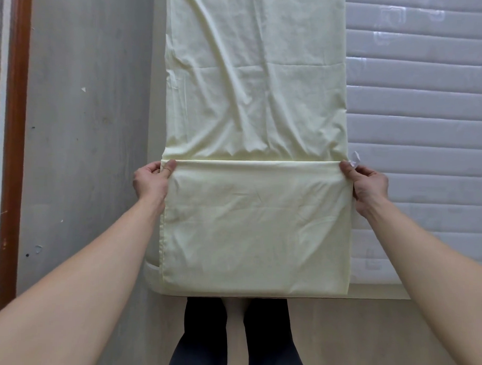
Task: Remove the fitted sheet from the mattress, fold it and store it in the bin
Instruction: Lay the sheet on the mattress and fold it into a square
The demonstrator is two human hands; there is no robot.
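Observation:
A pale yellow fitted sheet (254, 87) lies as a long narrow strip along the left side of the bare quilted mattress (420, 106). Its near end is folded over onto itself, forming a smooth flap (257, 224) whose folded edge runs across at mid-frame. My left hand (152, 179) pinches the left end of that folded edge between thumb and fingers. My right hand (367, 184) pinches the right end of the same edge. A small white tag (355, 159) sticks up by my right fingers. No bin is in view.
A grey floor or wall surface (86, 122) runs along the left of the mattress, with a brown wooden strip (14, 147) at the far left. My dark-trousered legs (237, 338) stand at the mattress's near edge.

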